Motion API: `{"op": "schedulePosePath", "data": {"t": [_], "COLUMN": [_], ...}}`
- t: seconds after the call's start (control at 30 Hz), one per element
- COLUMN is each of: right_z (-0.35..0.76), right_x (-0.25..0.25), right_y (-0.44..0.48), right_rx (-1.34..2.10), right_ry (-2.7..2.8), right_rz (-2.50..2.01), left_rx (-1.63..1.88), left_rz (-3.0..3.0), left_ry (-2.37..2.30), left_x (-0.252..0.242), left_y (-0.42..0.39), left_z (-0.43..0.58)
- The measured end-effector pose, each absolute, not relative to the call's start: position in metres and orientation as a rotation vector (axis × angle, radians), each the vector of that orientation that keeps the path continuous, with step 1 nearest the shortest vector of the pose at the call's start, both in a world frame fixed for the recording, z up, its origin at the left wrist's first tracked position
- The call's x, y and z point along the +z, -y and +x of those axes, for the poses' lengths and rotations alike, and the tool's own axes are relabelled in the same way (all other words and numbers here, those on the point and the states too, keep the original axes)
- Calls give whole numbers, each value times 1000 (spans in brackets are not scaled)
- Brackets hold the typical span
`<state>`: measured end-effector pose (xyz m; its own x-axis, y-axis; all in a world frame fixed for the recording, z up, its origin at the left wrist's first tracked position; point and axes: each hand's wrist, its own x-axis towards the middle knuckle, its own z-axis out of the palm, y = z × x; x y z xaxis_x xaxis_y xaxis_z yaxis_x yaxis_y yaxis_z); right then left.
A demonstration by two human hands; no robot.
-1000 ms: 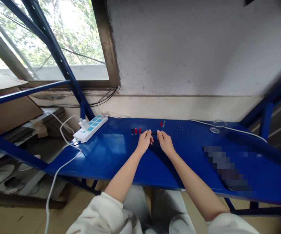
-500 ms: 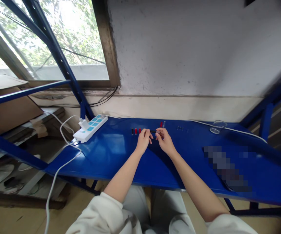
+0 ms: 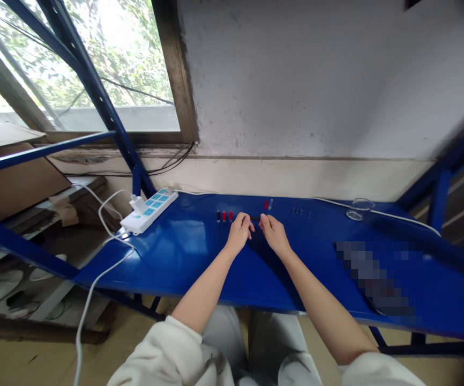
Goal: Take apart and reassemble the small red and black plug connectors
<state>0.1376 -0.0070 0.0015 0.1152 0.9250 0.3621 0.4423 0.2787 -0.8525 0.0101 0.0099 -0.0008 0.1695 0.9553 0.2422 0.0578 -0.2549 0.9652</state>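
A slim black tube (image 3: 255, 218) is held level between my two hands, above the blue table (image 3: 200, 268). My left hand (image 3: 239, 234) pinches its left end, and my right hand (image 3: 274, 234) closes on the right end. Fingers cover both ends. Just left of my left hand, a small black tube (image 3: 218, 216) and two red tubes (image 3: 224, 216) stand in a row. Beyond my right hand sit a short red piece (image 3: 266, 205) and a clear piece (image 3: 271, 204).
Several tiny pieces (image 3: 297, 211) lie to the right, too small to name. Farther right is a clear round container (image 3: 354, 215). A white power strip (image 3: 149, 212) with a cable occupies the left end. A blurred-out dark object (image 3: 372, 279) rests at front right.
My right hand has shifted slightly and its fingers are drawn closer together around the tube's right end. My left hand is almost unmoved.
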Motion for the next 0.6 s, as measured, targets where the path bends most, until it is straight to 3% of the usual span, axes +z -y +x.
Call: {"op": "schedulePosePath", "data": {"t": [0.6], "right_z": [140], "right_x": [-2], "right_y": [2], "right_rx": [573], "right_ry": [1479], "right_rz": [-1282], "left_rx": [1523], "left_rz": [1340], "left_ry": [-1127], "left_x": [6], "left_y": [-11], "left_z": [5]}}
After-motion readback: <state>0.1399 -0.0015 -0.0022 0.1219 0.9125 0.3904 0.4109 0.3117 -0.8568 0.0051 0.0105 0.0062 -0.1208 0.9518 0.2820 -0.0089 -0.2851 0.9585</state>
